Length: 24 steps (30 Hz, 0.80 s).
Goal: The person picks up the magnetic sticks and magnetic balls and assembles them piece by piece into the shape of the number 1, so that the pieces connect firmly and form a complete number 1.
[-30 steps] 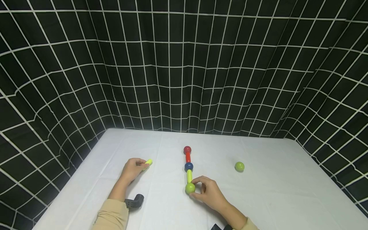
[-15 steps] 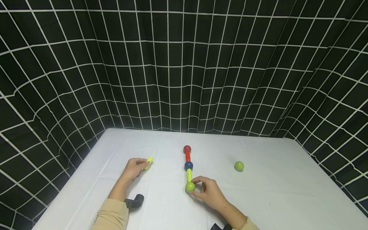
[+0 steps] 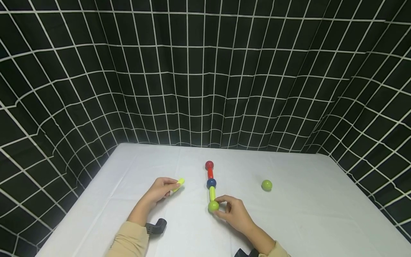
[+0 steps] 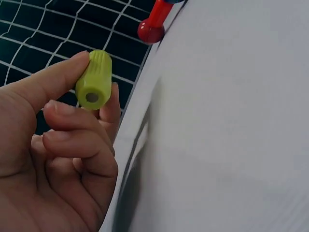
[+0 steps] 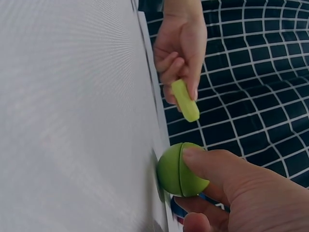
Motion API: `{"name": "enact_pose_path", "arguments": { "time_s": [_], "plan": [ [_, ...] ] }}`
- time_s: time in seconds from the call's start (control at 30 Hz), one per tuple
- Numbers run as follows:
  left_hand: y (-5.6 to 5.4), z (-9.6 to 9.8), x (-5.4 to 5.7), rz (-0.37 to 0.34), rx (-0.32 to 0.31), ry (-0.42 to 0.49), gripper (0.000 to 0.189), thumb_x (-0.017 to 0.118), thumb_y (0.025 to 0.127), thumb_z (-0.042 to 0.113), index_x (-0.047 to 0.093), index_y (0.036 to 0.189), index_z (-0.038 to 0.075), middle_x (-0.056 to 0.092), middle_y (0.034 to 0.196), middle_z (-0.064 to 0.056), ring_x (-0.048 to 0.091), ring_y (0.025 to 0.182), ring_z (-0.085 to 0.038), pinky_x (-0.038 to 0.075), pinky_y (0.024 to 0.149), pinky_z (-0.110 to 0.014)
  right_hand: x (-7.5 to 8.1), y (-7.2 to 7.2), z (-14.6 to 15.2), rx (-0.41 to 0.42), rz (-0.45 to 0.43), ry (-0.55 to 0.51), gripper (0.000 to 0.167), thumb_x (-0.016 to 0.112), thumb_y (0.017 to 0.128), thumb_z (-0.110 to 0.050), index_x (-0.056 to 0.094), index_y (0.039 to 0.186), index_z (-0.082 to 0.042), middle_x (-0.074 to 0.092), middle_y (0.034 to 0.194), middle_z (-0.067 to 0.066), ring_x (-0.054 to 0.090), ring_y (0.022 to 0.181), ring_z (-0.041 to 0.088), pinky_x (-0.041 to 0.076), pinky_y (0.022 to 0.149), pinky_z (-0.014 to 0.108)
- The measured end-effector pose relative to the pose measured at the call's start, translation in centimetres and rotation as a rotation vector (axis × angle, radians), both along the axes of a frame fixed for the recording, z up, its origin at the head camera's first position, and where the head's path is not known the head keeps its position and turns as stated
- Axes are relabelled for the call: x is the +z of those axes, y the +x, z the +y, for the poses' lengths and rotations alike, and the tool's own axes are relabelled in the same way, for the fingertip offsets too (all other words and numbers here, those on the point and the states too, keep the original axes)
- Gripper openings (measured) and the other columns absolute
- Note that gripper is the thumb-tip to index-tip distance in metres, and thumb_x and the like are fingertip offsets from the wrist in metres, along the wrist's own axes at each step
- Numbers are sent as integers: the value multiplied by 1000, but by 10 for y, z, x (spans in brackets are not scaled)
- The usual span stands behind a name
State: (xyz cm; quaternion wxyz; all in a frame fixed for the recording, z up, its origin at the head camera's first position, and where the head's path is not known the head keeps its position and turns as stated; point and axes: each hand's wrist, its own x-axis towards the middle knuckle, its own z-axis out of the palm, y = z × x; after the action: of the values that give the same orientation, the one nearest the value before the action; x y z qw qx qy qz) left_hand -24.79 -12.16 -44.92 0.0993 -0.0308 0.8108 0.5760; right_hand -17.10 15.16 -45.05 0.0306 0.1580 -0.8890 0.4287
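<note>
Yellow-green ribbed stick (image 3: pixel 181 181), short and round-ended, is in the left hand (image 3: pixel 162 189), pinched in the fingertips. It looks lifted off the white cloth-covered worktop (image 3: pixel 305 214), between the left edge and a line of pieces in the middle. Going toward the back edge, that line has a smooth green ball (image 3: pixel 213 206), another yellow-green stick (image 3: pixel 212 193), a dark blue ball (image 3: pixel 211 183), a red stick (image 3: pixel 210 173) and a red ball (image 3: pixel 209 165). The right hand (image 3: pixel 236 214) holds the near green ball with thumb and fingers. If it pulls too hard, I think the line could bend or break at a join. The pinched stick might slip, because only fingertips hold it. A loose green ball (image 3: pixel 267 185) sits nearer the right edge. Nobody is holding it, so a bump could make it roll away.
</note>
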Motion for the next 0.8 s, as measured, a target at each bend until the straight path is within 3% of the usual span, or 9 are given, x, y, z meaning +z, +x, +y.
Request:
{"name": "enact_pose_path", "arguments": {
  "time_s": [0.43,0.8],
  "plan": [
    [12,30,1,-3,-187,-2,37,67,85,26,64,110,0,63,85,-2,37,51,-7,34,49,-18,0,-2,1,-28,4,7,33,77,74,-15,67,104,-8,67,93,1,38,48,0,36,41,17],
    [25,53,1,23,-323,-18,37,67,84,30,65,107,2,63,83,-3,40,50,-8,35,49,-21,0,-4,3,-77,22,3,33,77,73,-13,67,104,-8,68,97,4,38,47,0,35,41,18]
  ]
}}
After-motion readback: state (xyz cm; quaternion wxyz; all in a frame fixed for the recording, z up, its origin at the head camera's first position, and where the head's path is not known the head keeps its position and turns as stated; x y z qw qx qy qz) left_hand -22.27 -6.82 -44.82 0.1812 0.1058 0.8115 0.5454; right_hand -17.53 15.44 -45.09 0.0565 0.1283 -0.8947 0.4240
